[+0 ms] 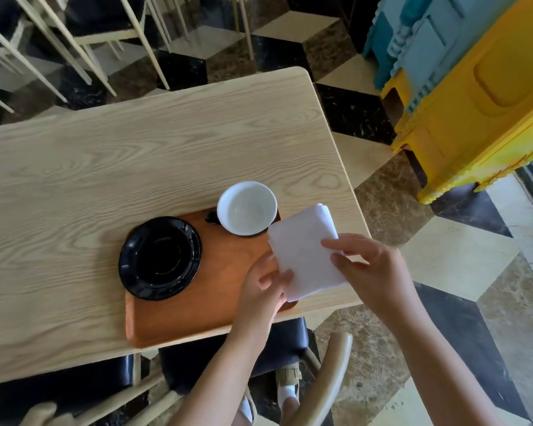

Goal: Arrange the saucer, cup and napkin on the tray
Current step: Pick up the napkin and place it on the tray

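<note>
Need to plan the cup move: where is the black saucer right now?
In the head view, the glossy black saucer sits on the left end of the brown wooden tray, overhanging its left edge, left of the white-lined cup.

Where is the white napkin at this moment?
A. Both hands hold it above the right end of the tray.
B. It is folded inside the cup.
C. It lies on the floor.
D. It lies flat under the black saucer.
A: the left hand and the right hand both grip the napkin over the right end of the tray, beside the cup.
</note>
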Available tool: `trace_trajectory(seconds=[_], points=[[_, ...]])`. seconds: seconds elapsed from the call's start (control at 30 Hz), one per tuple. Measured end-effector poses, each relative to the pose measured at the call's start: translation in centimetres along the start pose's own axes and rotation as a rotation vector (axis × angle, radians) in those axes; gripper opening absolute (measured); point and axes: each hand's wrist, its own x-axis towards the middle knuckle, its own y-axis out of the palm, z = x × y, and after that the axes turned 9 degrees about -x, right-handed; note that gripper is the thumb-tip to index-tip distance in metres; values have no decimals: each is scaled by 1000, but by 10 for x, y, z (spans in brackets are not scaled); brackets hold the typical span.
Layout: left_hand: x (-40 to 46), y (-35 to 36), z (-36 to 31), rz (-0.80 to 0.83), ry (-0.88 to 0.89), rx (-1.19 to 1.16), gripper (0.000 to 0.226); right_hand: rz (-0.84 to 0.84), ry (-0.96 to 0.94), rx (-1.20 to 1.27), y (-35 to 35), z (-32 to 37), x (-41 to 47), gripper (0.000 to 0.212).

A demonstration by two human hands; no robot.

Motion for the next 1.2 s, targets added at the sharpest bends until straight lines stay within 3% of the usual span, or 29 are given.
trace_trajectory(seconds=[0.23, 0.4, 0.6, 0.77, 1.0, 1.2], points=[[-15, -47, -14, 17, 228, 306, 62, 188, 52, -86, 35, -13, 4, 33], [-14, -74, -10, 22, 344, 697, 59, 297, 43, -207, 63, -13, 6, 37], [-8, -84, -4, 8, 428, 1018, 60, 336, -69, -331, 78, -18, 7, 38], [-7, -87, 4, -10, 428, 1130, 59, 365, -154, -448, 82, -31, 0, 39], [-3, -99, 16, -33, 623, 1389, 57, 183, -426, -736, 88, -48, -7, 32], [-1, -105, 24, 42, 681, 1545, 57, 269, -516, -795, 94, -66, -9, 42]])
